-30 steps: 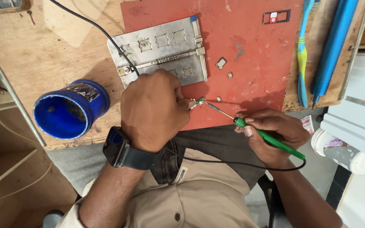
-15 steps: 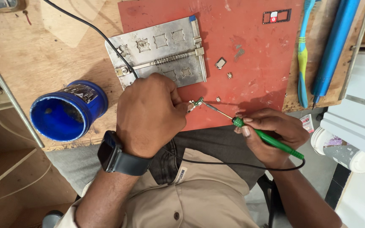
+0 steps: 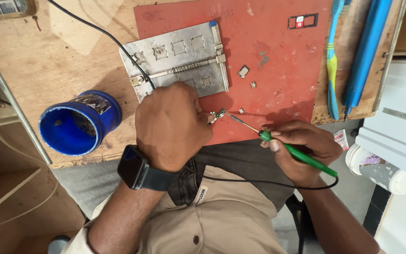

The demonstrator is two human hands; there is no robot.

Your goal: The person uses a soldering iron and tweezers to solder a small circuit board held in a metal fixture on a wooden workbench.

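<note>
At a cluttered wooden workbench (image 3: 34, 61), a person's left hand (image 3: 170, 124) is curled shut over a tiny green circuit board (image 3: 219, 114), pinching it by one end so its free end sticks out over the near edge of a red work mat (image 3: 278, 56). The right hand (image 3: 301, 143) is closed pencil-style around a green-handled soldering iron (image 3: 301, 156), its thin tip just meeting the board, low and slanted for control. Exactly how the left fingers clamp the board is hidden by the knuckles. A metal board-holding jig (image 3: 179, 59) lies just beyond the left hand; a blue tub (image 3: 78, 124) stands to the left, a toothbrush (image 3: 333, 56) to the right.
</note>
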